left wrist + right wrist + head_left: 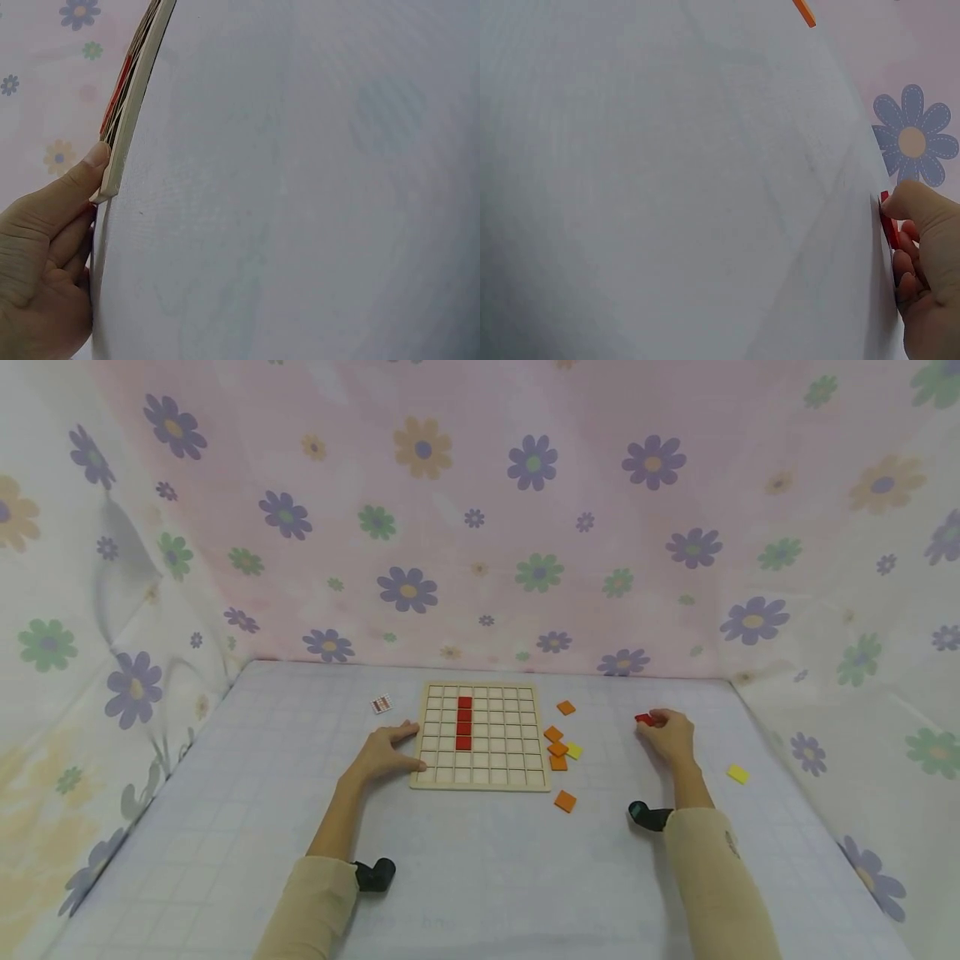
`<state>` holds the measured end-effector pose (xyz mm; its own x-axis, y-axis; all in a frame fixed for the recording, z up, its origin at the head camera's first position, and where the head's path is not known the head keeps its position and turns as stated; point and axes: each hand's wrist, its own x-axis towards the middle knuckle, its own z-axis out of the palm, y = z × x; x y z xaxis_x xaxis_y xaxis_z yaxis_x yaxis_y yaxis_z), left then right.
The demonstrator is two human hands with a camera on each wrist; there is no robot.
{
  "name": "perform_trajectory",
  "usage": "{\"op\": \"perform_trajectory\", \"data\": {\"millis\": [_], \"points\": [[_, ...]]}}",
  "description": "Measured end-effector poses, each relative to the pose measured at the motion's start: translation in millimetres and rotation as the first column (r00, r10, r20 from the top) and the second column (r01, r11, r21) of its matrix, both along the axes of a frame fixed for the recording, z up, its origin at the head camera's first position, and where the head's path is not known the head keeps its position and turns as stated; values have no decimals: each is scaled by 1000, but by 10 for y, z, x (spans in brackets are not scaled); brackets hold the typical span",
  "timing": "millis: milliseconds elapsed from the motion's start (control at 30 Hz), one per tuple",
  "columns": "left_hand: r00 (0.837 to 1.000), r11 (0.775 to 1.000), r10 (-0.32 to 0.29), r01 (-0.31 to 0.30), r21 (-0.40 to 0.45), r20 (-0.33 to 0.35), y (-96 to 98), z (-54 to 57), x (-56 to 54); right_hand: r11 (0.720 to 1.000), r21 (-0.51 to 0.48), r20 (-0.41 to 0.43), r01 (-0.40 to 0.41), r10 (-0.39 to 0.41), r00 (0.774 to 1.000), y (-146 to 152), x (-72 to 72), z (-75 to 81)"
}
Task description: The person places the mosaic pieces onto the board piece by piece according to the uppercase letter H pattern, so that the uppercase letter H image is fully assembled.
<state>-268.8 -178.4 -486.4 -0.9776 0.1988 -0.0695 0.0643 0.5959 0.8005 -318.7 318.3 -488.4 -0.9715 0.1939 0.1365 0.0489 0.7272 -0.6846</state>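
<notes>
My left hand (384, 753) is at the left edge of a square wooden grid board (480, 783), thumb and index finger spread apart along its rim. In the left wrist view the thumb (79, 180) lies against the board's corner. Several red square tiles (464, 728) form one column in the grid, left of its middle. Off to the right, my right hand (671, 737) pinches a red tile (644, 719) between thumb and fingers, low over the tabletop. That red tile (889, 219) shows edge-on under the thumb in the right wrist view, partly hidden by the fingers.
Several orange tiles (566, 801) lie right of the board, with a yellow tile (574, 751) among them. Another yellow tile (738, 774) lies beyond the right hand. A small patterned card (381, 703) is at the board's upper left. Flowered cloth (480, 552) surrounds the table.
</notes>
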Motion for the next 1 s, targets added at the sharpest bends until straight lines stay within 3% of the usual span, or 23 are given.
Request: {"op": "perform_trajectory", "data": {"millis": [167, 333, 467, 800, 1000], "points": [[1000, 1000, -1, 1, 5, -3, -4, 13, 7, 999, -47, -29, 2, -3, 1000, -22, 33, -18], [1000, 1000, 2, -2, 11, -4, -3, 35, 18, 987, -132, -58, -87, 80, 995, -116, 97, 7], [1000, 1000, 3, -3, 13, 4, -2, 25, 9, 974, -194, -78, -116, 103, 992, -223, 145, 34], [1000, 1000, 1, -1, 9, 2, 1, 13, -10, 968, -206, -65, -140, 129, 990, -443, 204, 45], [1000, 1000, -5, 5, 4, -4, -5, 12, -5, 960, -198, -151, -198, 169, 974, -562, 225, 73]]}}
